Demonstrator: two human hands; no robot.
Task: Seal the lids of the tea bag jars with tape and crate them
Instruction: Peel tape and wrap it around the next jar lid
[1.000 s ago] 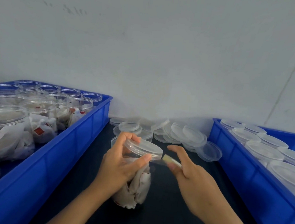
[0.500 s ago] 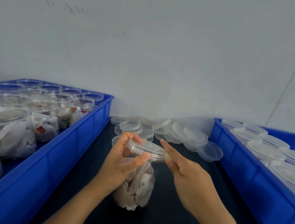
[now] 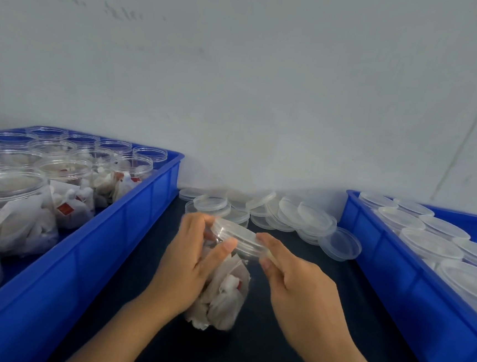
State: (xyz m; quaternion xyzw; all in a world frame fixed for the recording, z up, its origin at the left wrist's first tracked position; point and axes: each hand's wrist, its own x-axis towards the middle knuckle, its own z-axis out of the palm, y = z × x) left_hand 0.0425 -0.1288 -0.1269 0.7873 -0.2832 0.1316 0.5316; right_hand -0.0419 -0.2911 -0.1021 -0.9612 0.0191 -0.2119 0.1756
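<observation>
Clear plastic jar (image 3: 222,289) of tea bags stands on the dark table (image 3: 268,353), between the two blue crates. Left hand (image 3: 193,260) wraps the jar's upper body, thumb on the lid (image 3: 237,235) rim, fingers closed on it. Right hand (image 3: 295,281): a second ago it held a short tape strip stretched out from the rim; now that strip is no longer visible apart, and the fingertips (image 3: 266,241) press flat against the lid's side. Judgement: tape is being smoothed onto the lid seam; sealing of this jar is near done. Crating comes next, probably into the right crate (image 3: 395,281) with the lidded jars. Left crate (image 3: 105,244) holds open, unlidded jars. Loose lids (image 3: 286,216) lie behind.
</observation>
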